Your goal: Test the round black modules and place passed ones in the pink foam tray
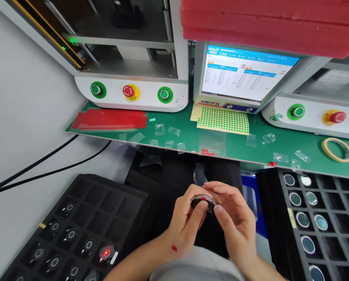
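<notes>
In the lower centre of the frame, the person's left hand [187, 222] and right hand [235, 220] met around a small round dark part [202, 203] with a red dot on its top. The part was held up in the air below the near edge of the green bench [174, 140], not resting on anything. The left fingers [198, 218] grasped it from the left and beneath, with the thumb pressed against its side. The right fingers [221, 191] curled over its top and right edge, also gripping it. A small red sticker [174, 248] sat on the left wrist.

At the lower left lay a black compartment tray [112, 203] with similar dark parts in its nearer cells, one of them showing red [106, 253]. At the lower right, a second black tray [335, 187] held round glassy discs [302, 219]. On the bench were a sheet of red stickers [110, 119] at the left, a sheet of green dots [222, 120] at the centre below a lit monitor [247, 74], and a roll of tape [337, 149] at the far right.
</notes>
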The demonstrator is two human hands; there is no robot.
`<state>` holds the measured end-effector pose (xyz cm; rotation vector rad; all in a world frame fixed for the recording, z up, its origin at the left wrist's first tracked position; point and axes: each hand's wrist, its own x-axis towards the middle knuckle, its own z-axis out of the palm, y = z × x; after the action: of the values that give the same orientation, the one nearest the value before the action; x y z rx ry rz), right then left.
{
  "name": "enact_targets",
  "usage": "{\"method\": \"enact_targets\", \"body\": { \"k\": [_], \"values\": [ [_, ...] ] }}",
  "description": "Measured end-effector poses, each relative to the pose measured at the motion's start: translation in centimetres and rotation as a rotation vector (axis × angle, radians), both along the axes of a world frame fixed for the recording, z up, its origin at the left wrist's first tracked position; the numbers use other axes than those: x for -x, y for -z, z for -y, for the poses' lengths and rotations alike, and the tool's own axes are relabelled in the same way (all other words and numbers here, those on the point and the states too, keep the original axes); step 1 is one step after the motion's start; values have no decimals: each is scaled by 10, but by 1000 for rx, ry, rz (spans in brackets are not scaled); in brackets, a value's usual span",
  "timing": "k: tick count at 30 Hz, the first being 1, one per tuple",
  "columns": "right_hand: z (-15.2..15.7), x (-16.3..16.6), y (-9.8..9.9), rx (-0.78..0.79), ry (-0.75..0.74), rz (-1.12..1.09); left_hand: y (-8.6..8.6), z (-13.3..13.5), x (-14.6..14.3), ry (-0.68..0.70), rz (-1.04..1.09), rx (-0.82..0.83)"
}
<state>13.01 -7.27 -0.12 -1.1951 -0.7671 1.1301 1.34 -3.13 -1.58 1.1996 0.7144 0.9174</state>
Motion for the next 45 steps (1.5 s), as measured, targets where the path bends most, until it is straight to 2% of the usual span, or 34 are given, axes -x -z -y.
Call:
{"method": "enact_targets", "body": {
  "k": [3, 5, 8, 11, 16, 20, 27, 31, 37, 39, 40, 42, 45],
  "values": [
    [-4, 0, -3, 106, -168, -174, -2, -2, 1, 1, -141, -265],
    [-6, 0, -4, 125, -217, -249, -3, -4, 2, -7, -202, -432],
    [-6, 1, -5, 159, -221, -341, -4, -8, 2, -45, -288, -642],
    [-4, 7, -6, 194, -172, -446, -4, -11, 1, -74, -351, -785],
    [-1, 21, -7, 175, -29, -569, -5, -12, -5, -89, -437, -901],
    [0, 25, -7, 197, 14, -635, -2, -12, -6, -88, -475, -941],
    [0, 21, -5, 173, -64, -689, 4, -16, -4, -102, -469, -1035],
    [-2, 24, -3, 90, -33, -660, 6, -17, -4, -162, -442, -1077],
    [-3, 27, 3, -24, -70, -639, 7, -16, -4, -243, -486, -1128],
    [0, 23, 4, -46, -104, -566, 5, -15, -2, -199, -404, -1066],
    [1, 20, 6, -50, -134, -504, 4, -15, 0, -158, -341, -973],
    [5, 13, 8, -65, -185, -299, 0, -13, 3, -72, -149, -609],
    [9, 0, 12, -212, -178, 179, -8, -13, 6, 70, 261, 105]
  ]
}}
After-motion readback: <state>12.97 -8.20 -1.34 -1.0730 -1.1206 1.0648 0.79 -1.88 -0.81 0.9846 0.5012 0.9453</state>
